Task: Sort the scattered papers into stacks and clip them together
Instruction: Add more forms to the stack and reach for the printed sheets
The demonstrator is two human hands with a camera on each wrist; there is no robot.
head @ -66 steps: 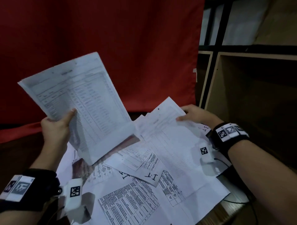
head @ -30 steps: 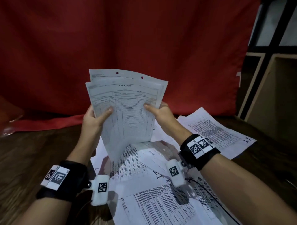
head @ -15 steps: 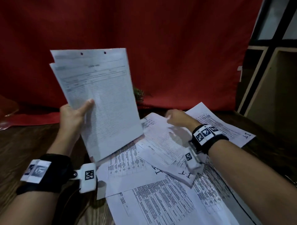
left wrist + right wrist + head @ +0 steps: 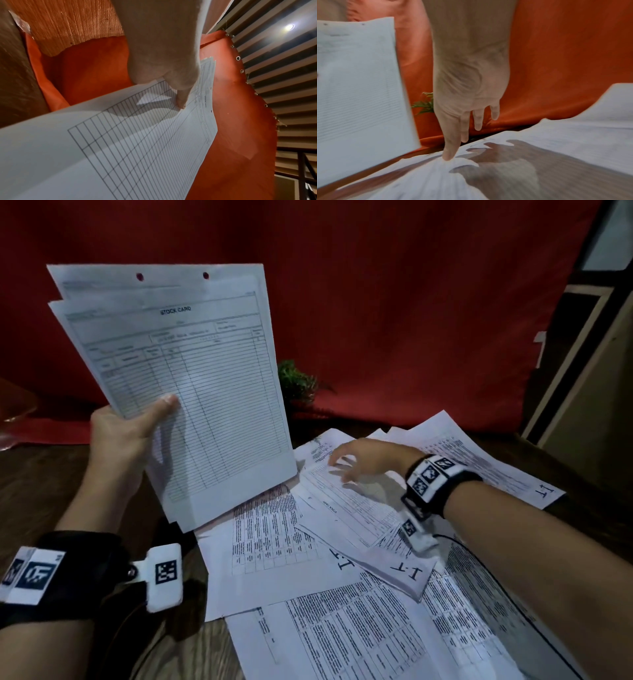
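At ten o'clock, left hand (image 4: 125, 433) is still pinching the stock-card stack (image 4: 191, 392) upright — right hand (image 4: 363, 460), fingers spread, is now reaching onto scattered papers (image 4: 308, 549) at three o'clock.

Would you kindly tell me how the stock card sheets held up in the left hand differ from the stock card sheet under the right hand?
The white held stock card sheets stand nearly upright, gripped by the left hand; the white loose stock card sheet lies flat on the scattered pile, under the right hand's spread fingers. Both are ruled forms.
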